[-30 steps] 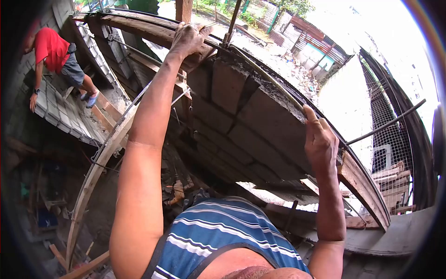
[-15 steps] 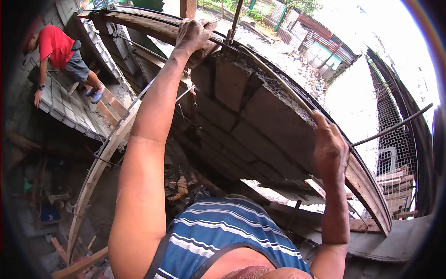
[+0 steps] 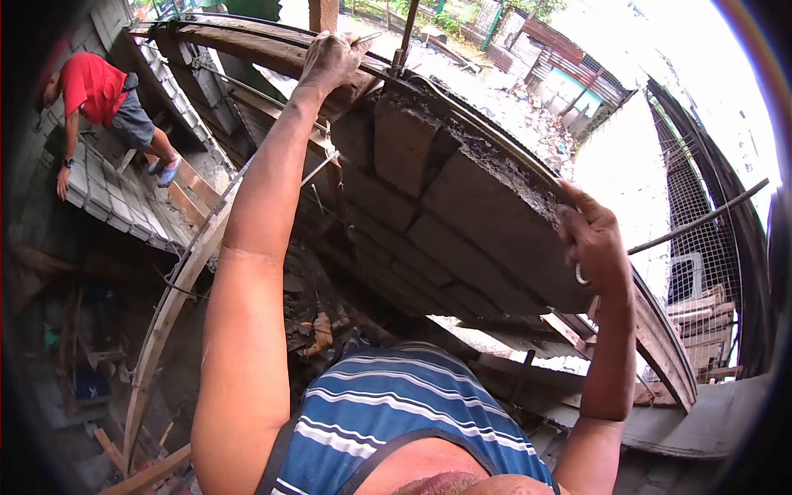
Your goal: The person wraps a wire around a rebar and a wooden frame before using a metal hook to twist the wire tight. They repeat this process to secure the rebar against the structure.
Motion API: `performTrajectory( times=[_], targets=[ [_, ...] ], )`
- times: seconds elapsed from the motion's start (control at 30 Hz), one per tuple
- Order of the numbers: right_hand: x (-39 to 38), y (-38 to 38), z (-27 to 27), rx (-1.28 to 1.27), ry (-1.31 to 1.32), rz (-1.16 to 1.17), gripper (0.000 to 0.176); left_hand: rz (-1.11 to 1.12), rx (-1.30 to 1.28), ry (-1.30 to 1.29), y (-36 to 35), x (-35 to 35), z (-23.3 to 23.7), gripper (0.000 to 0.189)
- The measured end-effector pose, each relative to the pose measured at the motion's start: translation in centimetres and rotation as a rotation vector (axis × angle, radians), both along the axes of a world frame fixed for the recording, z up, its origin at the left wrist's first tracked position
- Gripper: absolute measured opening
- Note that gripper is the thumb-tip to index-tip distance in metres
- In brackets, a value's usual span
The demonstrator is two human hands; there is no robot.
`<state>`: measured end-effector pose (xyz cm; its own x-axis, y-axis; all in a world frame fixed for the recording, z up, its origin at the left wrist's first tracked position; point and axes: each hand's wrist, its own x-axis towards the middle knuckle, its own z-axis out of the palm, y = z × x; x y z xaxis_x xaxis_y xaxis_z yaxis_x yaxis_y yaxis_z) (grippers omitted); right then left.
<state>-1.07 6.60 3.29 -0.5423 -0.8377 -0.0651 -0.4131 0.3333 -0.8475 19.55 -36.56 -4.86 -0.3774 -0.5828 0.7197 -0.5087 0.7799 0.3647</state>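
My left hand (image 3: 332,56) reaches up with its fingers curled over a weathered wooden plank (image 3: 247,45) at the top of a grey concrete block wall (image 3: 445,206), just left of an upright steel bar (image 3: 403,37). My right hand (image 3: 592,239) is closed over the wall's rough mortar top edge (image 3: 503,165) at its right end, where a thin dark bar runs along the top. A small pale loop shows at its fingers. My striped blue shirt fills the bottom.
A person in a red shirt (image 3: 91,87) crouches on a lower block wall (image 3: 107,194) at the left. A long timber (image 3: 169,305) leans below me over rubble. Wire mesh fencing (image 3: 693,223) and stacked wood (image 3: 693,313) stand at the right.
My right hand has slid to the right along the wall's top and closed its fingers over the edge. My left hand has stayed on the plank.
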Motion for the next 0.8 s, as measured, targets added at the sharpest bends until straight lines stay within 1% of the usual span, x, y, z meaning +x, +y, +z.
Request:
performTrajectory(
  times=[0.03,0.1,0.13,0.17,0.2,0.23,0.27,0.3,0.37,0.43,0.47,0.53,0.6,0.67,0.7,0.77,0.8],
  targets=[
    [-0.8,0.4,0.3,0.001,-0.001,0.003,0.039,0.003,0.001,-0.001,0.1,0.1,0.2,0.034],
    [-2.9,2.0,1.5,0.034,0.257,0.027,0.039,-0.036,0.058,-0.021,0.1,0.3,0.2,0.034],
    [-2.9,2.7,2.5,0.063,0.257,0.006,0.039,0.024,0.084,-0.073,0.1,0.3,0.3,0.035],
    [-2.9,3.4,3.0,0.090,0.255,-0.018,0.039,0.030,0.086,-0.075,0.1,0.4,0.3,0.035],
    [-3.1,4.0,2.6,0.009,0.208,-0.010,0.038,0.010,0.090,-0.096,0.0,0.4,0.5,0.037],
    [-2.9,4.3,2.3,0.006,0.204,-0.009,0.038,-0.011,0.093,-0.117,-0.2,0.4,0.7,0.040],
    [-2.7,4.4,2.1,-0.023,0.201,-0.034,0.038,0.058,0.230,-0.263,-0.5,0.4,1.9,0.046],
    [-2.5,4.5,1.8,-0.050,0.200,-0.056,0.038,0.068,0.204,-0.355,-0.7,0.2,3.2,0.049],
    [-3.3,5.1,0.2,-0.133,0.121,-0.107,0.037,0.025,0.197,-0.482,-2.1,-0.6,4.2,0.043],
    [-4.0,5.4,-1.4,-0.183,0.087,-0.156,0.035,-0.101,-0.183,-0.641,-11.5,-2.9,-1.1,0.034],
    [-4.4,5.5,-2.1,-0.182,0.086,-0.143,0.035,-0.154,-0.150,-0.675,-7.1,-2.1,1.5,0.027],
    [-5.0,5.6,-3.1,-0.252,0.013,-0.179,0.036,-0.152,-0.176,-0.702,-8.7,-2.4,0.8,0.025],
    [-5.1,5.6,-3.1,-0.273,-0.024,-0.174,0.036,-0.134,-0.188,-0.706,-8.7,-2.5,0.2,0.025],
    [-5.4,5.9,-3.3,-0.293,-0.059,-0.166,0.038,-0.130,-0.229,-0.660,-9.0,-2.7,0.0,0.026],
    [-5.3,5.9,-3.2,-0.296,-0.060,-0.168,0.038,-0.131,-0.232,-0.661,-7.4,-2.6,1.0,0.026],
    [-5.1,5.8,-3.1,-0.285,-0.070,-0.168,0.038,-0.087,-0.047,-0.702,-4.5,-2.1,2.8,0.027],
    [-5.2,5.8,-3.2,-0.286,-0.072,-0.167,0.038,-0.086,-0.048,-0.703,-6.5,-2.5,1.5,0.027]
  ],
)
